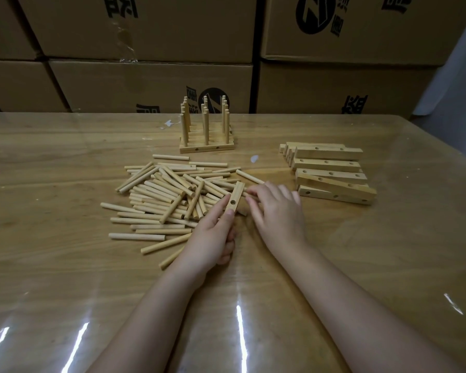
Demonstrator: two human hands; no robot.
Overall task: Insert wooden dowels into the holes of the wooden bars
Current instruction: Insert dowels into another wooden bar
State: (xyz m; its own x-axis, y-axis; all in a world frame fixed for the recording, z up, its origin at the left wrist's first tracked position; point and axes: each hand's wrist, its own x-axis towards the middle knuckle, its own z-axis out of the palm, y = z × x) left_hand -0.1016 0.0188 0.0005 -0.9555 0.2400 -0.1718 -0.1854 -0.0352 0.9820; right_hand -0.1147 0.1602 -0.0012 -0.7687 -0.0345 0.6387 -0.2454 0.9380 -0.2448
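**A:** Status check. Where is the workpiece?

**B:** We hold one wooden bar (236, 196) in the left hand (213, 235). The fingers wrap round its near end, and one hole faces up. It sits over the edge of the dowel pile (167, 195).

**A:** And the right hand (277, 211)?

**B:** Its fingertips are down among the dowels, just beside the bar. We cannot tell whether they already pinch one.

**A:** Hazards from here?

**B:** Three, in our judgement.
- A dowel presented off-axis may jam at the hole mouth.
- The bar may twist, since we grip one end only.
- A careless pick may send loose dowels rolling across the glossy table cover (65, 265).

**A:** Other stock?

**B:** The spare bars (331, 170) lie to the right, and the finished bars (206, 149) stand behind the pile.
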